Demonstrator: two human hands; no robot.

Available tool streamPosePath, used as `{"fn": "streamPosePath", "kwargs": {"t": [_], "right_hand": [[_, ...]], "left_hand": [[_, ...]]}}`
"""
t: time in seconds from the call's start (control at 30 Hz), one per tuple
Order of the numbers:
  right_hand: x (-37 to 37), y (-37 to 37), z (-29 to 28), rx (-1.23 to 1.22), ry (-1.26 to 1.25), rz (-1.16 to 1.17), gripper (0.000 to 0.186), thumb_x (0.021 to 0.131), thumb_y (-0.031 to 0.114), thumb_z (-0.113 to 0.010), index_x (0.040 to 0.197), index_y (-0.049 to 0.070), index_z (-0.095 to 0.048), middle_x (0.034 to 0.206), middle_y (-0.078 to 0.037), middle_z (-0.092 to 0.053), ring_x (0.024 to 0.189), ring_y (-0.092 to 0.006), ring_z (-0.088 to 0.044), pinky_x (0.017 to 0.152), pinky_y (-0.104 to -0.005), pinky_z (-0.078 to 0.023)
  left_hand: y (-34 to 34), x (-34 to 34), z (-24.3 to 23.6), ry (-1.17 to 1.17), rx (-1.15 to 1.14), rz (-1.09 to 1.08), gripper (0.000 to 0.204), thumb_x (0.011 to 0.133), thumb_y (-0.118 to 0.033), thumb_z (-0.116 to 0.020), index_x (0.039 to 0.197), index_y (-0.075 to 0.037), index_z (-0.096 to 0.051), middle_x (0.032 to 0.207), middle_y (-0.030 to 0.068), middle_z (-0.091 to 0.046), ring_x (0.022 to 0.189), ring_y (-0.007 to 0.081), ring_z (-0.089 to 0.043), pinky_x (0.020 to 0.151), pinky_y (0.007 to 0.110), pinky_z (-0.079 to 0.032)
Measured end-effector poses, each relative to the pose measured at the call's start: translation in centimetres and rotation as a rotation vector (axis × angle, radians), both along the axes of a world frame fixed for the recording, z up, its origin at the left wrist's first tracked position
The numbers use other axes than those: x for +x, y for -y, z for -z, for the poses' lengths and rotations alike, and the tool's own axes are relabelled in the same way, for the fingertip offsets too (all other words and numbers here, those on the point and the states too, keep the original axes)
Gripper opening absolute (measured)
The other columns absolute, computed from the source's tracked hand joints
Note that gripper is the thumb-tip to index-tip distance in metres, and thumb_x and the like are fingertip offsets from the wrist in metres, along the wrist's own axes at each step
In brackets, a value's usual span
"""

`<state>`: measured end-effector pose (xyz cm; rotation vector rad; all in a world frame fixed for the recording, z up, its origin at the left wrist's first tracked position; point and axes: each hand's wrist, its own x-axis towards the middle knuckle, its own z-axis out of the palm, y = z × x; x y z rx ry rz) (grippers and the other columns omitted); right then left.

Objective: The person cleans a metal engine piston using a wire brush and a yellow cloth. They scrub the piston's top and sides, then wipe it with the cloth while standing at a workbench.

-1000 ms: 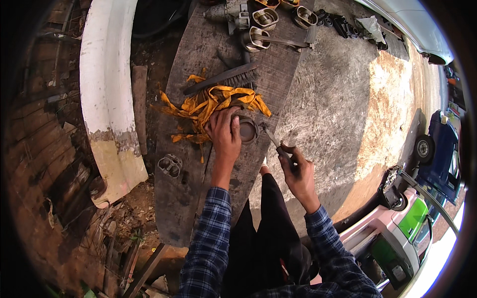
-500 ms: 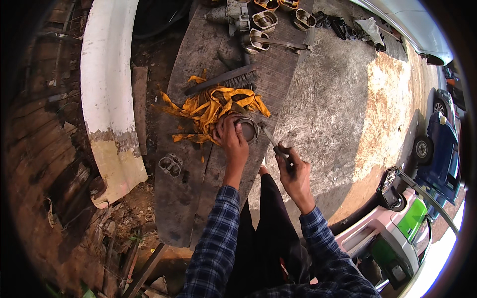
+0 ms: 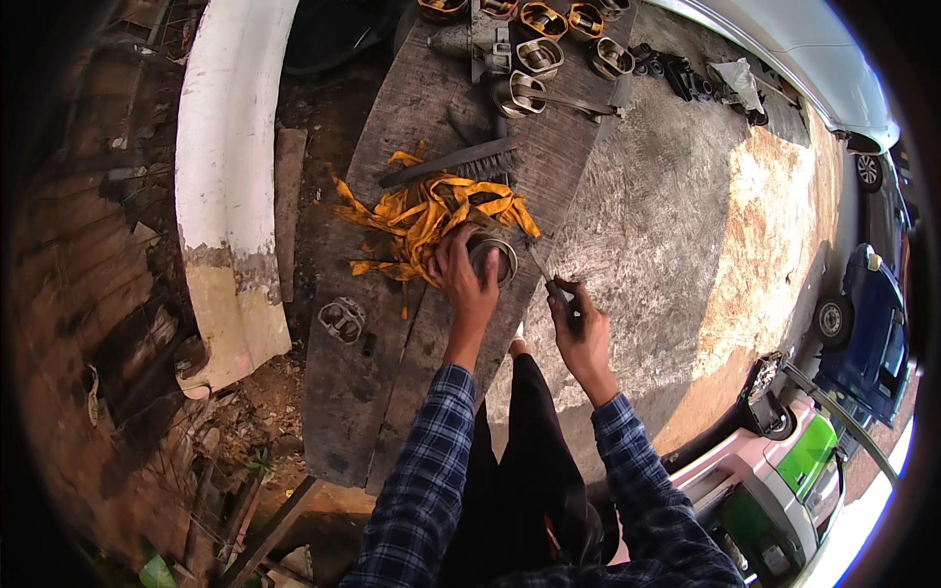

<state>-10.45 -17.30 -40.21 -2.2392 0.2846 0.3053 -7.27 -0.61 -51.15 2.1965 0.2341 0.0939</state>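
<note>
My left hand (image 3: 463, 284) grips a round metal piston (image 3: 507, 263) on the wooden bench, its dark round face turned toward me. In my right hand (image 3: 585, 343) is a dark-handled tool with a thin flat blade (image 3: 541, 263); its tip points up toward the piston's right side, a small gap apart. Strips of orange rag (image 3: 421, 218) lie bunched behind and left of my left hand. Beyond the rag rests a long-handled brush (image 3: 456, 163) with dark bristles. Another bare metal piston (image 3: 342, 320) sits at the bench's left side.
Several pistons (image 3: 540, 58) stand at the bench's far end, one with a connecting rod (image 3: 573, 101) reaching right. Beside them is a grey metal housing (image 3: 487, 47). A white curved slab (image 3: 227, 147) runs along the left. Vehicles, including a blue one (image 3: 863, 338), stand at right.
The view has shifted slightly, so the bench things sit a little right and lower. The piston in my left hand looks tilted more to the right. Both hands keep their holds.
</note>
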Motion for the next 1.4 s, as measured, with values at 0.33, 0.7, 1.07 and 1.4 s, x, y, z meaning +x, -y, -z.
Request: {"fn": "streamPosePath", "kwargs": {"t": [0.33, 0.7, 1.07, 1.4], "right_hand": [[1.9, -1.8, 4.0, 0.038, -0.008, 0.19, 0.026, 0.1, 0.016, -0.057, 0.124, 0.006, -0.053, 0.07, -0.017, -0.065, 0.051, -0.0261, -0.06, 0.052, -0.0397, -0.044], [0.0, -8.4, 6.6, 0.279, -0.036, -0.034, 0.041, 0.102, 0.012, -0.053, 0.139, 0.005, -0.037, 0.097, -0.025, -0.07, 0.076, -0.0333, -0.071, 0.067, -0.041, -0.053], [7.9, -9.8, 2.8, 0.052, 0.083, -0.27, 0.026, 0.092, 0.007, -0.061, 0.116, -0.001, -0.063, 0.111, -0.03, -0.065, 0.088, -0.0392, -0.069, 0.072, -0.0458, -0.054], [10.1, -12.8, 3.0, 0.122, 0.41, -0.387, 0.029, 0.086, 0.006, -0.071, 0.113, -0.003, -0.065, 0.111, -0.022, -0.058, 0.099, -0.0388, -0.062, 0.082, -0.0456, -0.051]], "left_hand": [[-1.0, -2.0, -1.9, -0.04, 0.22, 0.14, 0.082, 0.071, -0.027, -0.09, 0.141, -0.012, -0.05, 0.135, 0.0106, -0.055, 0.134, 0.0339, -0.044, 0.111, 0.057, -0.031], [-6.9, -3.7, -3.9, 0.155, 0.032, -0.248, 0.077, 0.072, -0.018, -0.09, 0.136, -0.005, -0.051, 0.134, 0.0142, -0.054, 0.123, 0.031, -0.055, 0.104, 0.047, -0.048], [-9.8, -5.5, -5.3, 0.092, -0.26, -0.321, 0.087, 0.076, -0.015, -0.088, 0.145, -0.006, -0.036, 0.14, 0.0172, -0.046, 0.128, 0.0316, -0.051, 0.107, 0.047, -0.05], [-8.5, -5.6, -6.2, 0.099, -0.335, -0.332, 0.087, 0.076, -0.014, -0.088, 0.144, -0.005, -0.035, 0.141, 0.0173, -0.044, 0.131, 0.0308, -0.048, 0.11, 0.047, -0.048]]}}
